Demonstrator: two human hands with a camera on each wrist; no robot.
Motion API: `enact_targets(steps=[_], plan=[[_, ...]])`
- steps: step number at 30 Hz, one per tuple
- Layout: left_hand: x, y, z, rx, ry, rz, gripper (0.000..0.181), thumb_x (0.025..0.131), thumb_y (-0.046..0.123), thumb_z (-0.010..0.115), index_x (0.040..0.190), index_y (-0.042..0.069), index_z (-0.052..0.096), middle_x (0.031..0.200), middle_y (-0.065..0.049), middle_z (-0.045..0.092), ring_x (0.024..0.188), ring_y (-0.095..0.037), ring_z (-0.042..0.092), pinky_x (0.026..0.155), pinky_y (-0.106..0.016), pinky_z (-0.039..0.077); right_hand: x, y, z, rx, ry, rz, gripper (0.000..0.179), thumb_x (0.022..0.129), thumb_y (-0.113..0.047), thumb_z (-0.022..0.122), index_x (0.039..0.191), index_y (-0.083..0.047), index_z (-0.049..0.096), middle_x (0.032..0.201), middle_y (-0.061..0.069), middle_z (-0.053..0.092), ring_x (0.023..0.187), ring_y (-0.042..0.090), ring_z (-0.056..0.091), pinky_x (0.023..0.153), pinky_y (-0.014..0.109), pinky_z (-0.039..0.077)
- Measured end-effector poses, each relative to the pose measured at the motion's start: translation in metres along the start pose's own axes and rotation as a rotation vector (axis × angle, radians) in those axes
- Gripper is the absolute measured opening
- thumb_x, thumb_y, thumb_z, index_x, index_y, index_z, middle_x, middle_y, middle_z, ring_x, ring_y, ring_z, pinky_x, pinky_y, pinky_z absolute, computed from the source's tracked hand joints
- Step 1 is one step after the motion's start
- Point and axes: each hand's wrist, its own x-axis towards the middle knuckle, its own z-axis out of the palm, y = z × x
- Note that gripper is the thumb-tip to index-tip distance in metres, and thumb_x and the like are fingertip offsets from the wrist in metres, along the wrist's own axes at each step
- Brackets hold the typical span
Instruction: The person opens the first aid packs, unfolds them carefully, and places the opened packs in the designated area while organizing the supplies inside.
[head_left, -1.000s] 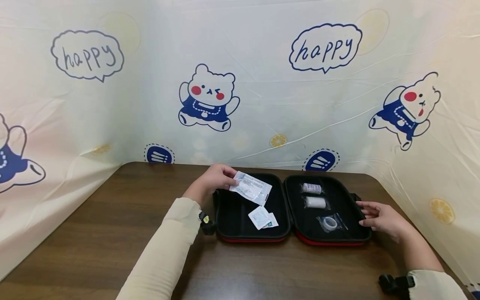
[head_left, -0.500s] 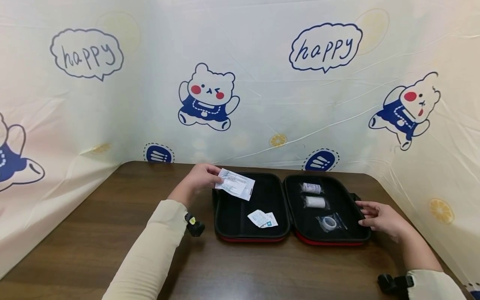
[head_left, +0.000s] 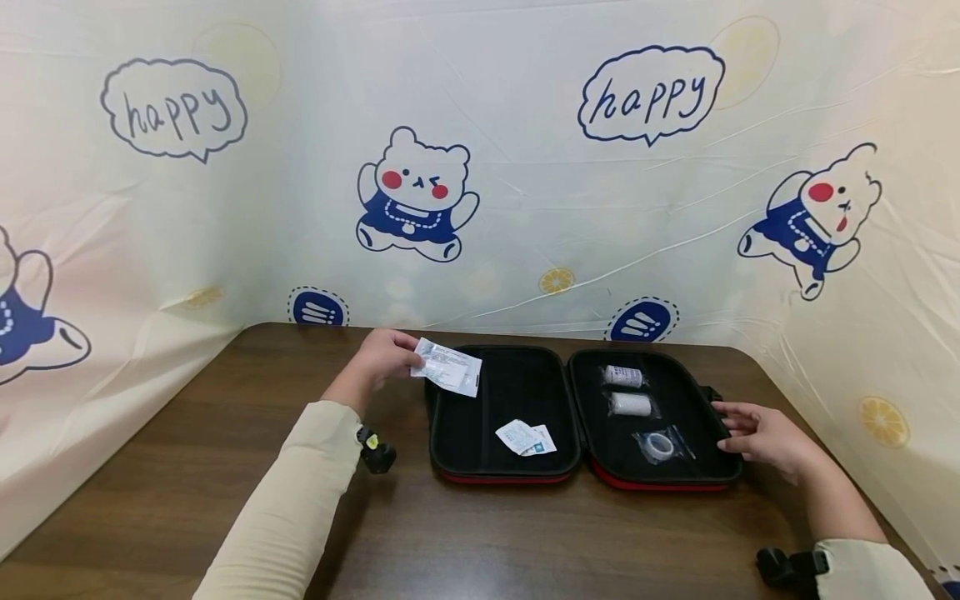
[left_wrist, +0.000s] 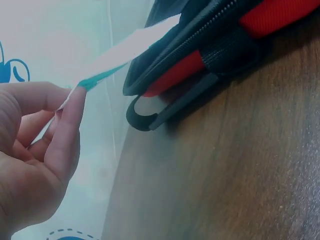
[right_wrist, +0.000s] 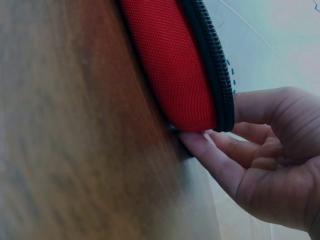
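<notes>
My left hand (head_left: pixel 386 354) pinches a white printed packet (head_left: pixel 447 367) by its left end, between thumb and fingers. The packet hangs over the back left corner of an open zip case (head_left: pixel 525 392), red outside and black inside. In the left wrist view, the packet (left_wrist: pixel 132 49) shows a teal patch underneath. At the case's right edge, my right hand (head_left: pixel 768 440) grips the rim. The right wrist view has the thumb under the red side (right_wrist: pixel 175 70) and the index finger at the zipper. Two small white sachets (head_left: pixel 527 437) lie overlapping in the case's left half.
The case's right half holds two wrapped white rolls (head_left: pixel 631 405) and a clear bag with a white ring-shaped roll (head_left: pixel 660 447). A strap loop (left_wrist: pixel 141 119) sticks out from the left side. Beneath everything is a brown wooden table (head_left: pixel 525 542), with a printed cloth (head_left: pixel 525 208) behind.
My left hand has moved left with the packet, from over the middle of the case's left half to its back left corner. The right hand stays at the rim.
</notes>
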Motion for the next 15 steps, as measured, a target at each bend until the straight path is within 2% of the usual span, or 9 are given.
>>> enact_targets(steps=[6, 12, 15], plan=[[0.004, -0.003, 0.005, 0.007, 0.022, -0.044, 0.033, 0.086, -0.006, 0.065, 0.119, -0.006, 0.065, 0.12, -0.026, 0.058, 0.092, -0.028, 0.063, 0.088, -0.043, 0.054, 0.001, 0.0, 0.0, -0.003, 0.004, 0.004, 0.069, 0.087, -0.007, 0.072, 0.142, 0.012, 0.035, 0.125, 0.034, 0.053, 0.101, 0.028, 0.057, 0.071, 0.033, 0.055], [0.008, -0.004, 0.013, -0.019, -0.008, -0.056, 0.034, 0.085, -0.009, 0.064, 0.12, -0.007, 0.063, 0.119, -0.027, 0.059, 0.091, -0.029, 0.064, 0.089, -0.045, 0.053, 0.001, 0.001, 0.0, -0.005, 0.008, 0.005, 0.069, 0.087, -0.008, 0.072, 0.143, 0.011, 0.036, 0.125, 0.035, 0.053, 0.102, 0.029, 0.056, 0.071, 0.033, 0.055], [0.01, -0.003, 0.017, -0.016, -0.021, -0.049, 0.035, 0.085, -0.01, 0.063, 0.12, -0.008, 0.063, 0.118, -0.027, 0.059, 0.089, -0.028, 0.064, 0.085, -0.042, 0.055, 0.0, 0.0, 0.0, -0.006, 0.009, 0.005, 0.07, 0.086, -0.008, 0.073, 0.142, 0.011, 0.036, 0.126, 0.035, 0.053, 0.103, 0.03, 0.056, 0.072, 0.033, 0.055]])
